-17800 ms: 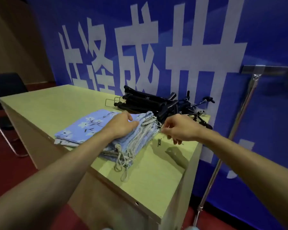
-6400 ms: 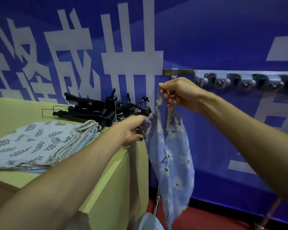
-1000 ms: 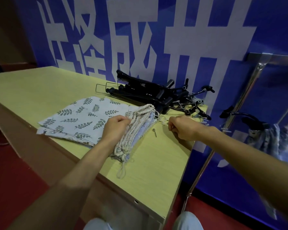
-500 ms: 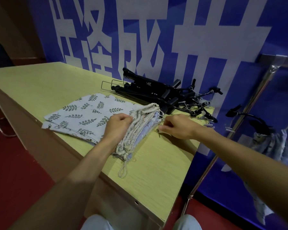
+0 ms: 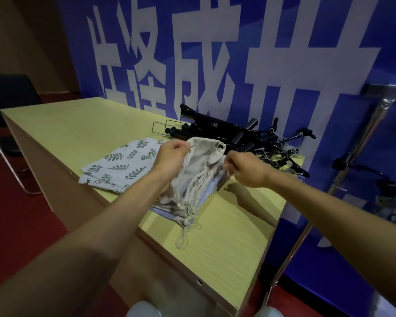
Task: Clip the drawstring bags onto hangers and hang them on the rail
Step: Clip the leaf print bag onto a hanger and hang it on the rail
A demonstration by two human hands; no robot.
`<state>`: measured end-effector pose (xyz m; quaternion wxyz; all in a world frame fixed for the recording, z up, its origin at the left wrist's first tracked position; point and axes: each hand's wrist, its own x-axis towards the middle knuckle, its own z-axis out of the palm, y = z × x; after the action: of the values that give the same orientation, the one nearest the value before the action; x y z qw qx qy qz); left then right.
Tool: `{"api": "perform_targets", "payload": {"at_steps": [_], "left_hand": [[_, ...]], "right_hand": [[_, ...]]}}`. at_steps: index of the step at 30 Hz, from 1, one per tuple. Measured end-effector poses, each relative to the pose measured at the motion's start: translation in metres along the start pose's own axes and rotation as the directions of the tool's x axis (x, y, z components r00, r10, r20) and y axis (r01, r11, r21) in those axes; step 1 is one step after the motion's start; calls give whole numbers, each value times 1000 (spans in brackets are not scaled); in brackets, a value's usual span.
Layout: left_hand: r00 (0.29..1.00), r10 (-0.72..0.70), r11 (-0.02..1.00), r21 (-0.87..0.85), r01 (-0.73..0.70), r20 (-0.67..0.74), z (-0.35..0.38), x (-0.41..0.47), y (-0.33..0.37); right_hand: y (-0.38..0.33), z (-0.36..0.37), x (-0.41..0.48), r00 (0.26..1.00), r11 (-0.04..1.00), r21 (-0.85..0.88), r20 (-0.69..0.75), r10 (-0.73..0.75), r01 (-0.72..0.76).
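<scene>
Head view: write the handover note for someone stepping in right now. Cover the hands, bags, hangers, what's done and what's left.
Left hand grips the top bag near its mouth, with that end lifted off the stack.
Right hand seems to pinch the same bag's rim on the other side.
Hangers lie piled on the table behind the stack.
Done: one hung bag shows at the right, blurred.
Left: clip the top bag to a hanger, hang it on the rail, then do the rest of the stack.
</scene>
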<state>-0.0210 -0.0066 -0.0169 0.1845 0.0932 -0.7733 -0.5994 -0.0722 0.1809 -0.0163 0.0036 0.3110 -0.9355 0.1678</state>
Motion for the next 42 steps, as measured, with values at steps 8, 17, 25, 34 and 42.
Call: {"api": "perform_targets", "payload": {"at_steps": [8, 17, 25, 34, 42], "left_hand": [[950, 312, 949, 39, -313, 21, -1, -2, 106], [942, 309, 931, -243, -273, 128, 23, -37, 194], [901, 204, 875, -484, 8, 383, 73, -83, 235], [901, 182, 980, -141, -137, 393, 143, -118, 200], [909, 83, 996, -68, -61, 407, 148, -99, 125]], "right_hand": [[-51, -70, -19, 929, 954, 166, -317, -189, 250], [-40, -137, -64, 879, 994, 25, -470, -80, 104], [-4, -242, -169, 914, 996, -91, -405, -23, -15], [49, -251, -224, 980, 964, -192, -115, 163, -183], [68, -191, -197, 984, 987, -90, -129, 122, -134]]}}
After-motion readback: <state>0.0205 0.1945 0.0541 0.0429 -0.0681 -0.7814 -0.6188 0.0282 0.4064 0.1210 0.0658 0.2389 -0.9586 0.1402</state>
